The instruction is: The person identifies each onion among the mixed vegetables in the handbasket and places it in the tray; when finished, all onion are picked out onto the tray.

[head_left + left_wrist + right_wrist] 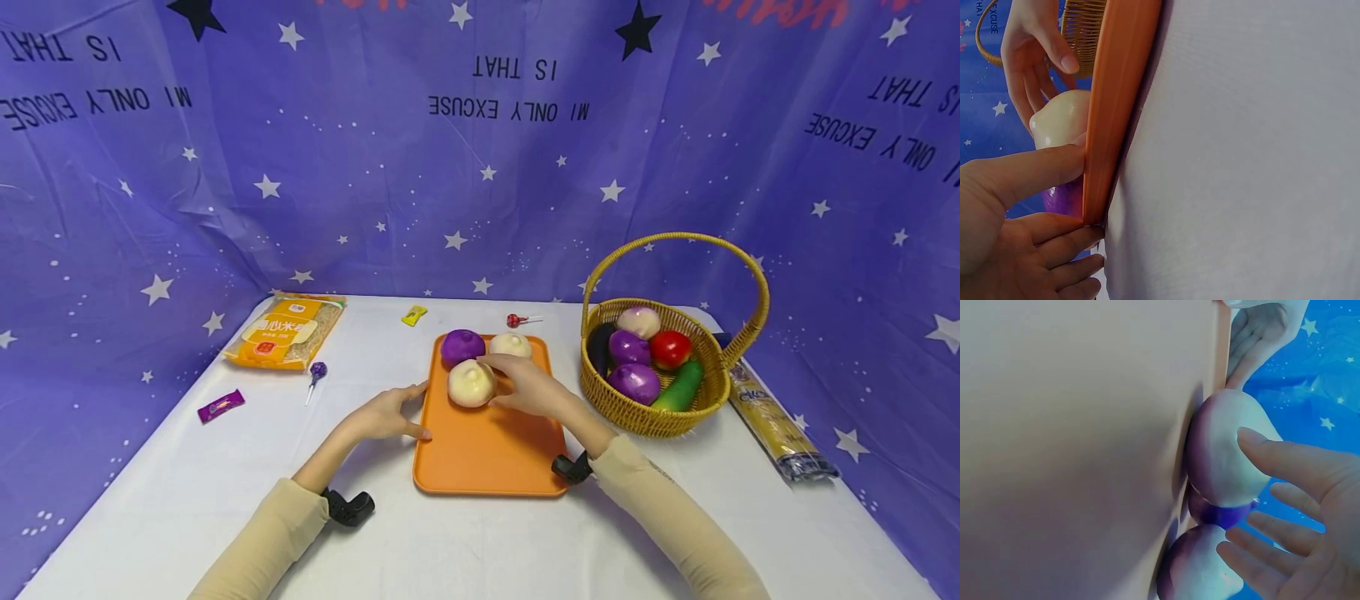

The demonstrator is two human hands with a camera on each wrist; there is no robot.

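An orange tray (pixel 487 458) lies on the white table. At its far end are a purple onion (pixel 461 347), a white-and-purple turnip (pixel 510 344) and, closer to me, another such turnip (pixel 472 384). My right hand (pixel 525 385) is at this nearer turnip's right side. Its thumb (pixel 1266 453) overlaps the turnip in the right wrist view, while the other fingers are spread and fairly straight. At the tray's left edge, my left hand (pixel 386 414) touches the rim with thumb and fingers spread apart, as the left wrist view (pixel 1029 231) shows.
Right of the tray stands a wicker basket (pixel 637 421) of vegetables with a tall handle. Beyond it lies a long yellow packet (pixel 772 417). To the left are a grain bag (pixel 285 332), a purple lollipop (pixel 318 372) and a purple candy (pixel 221 406). A yellow candy (pixel 413 315) and red lollipop (pixel 514 320) lie behind.
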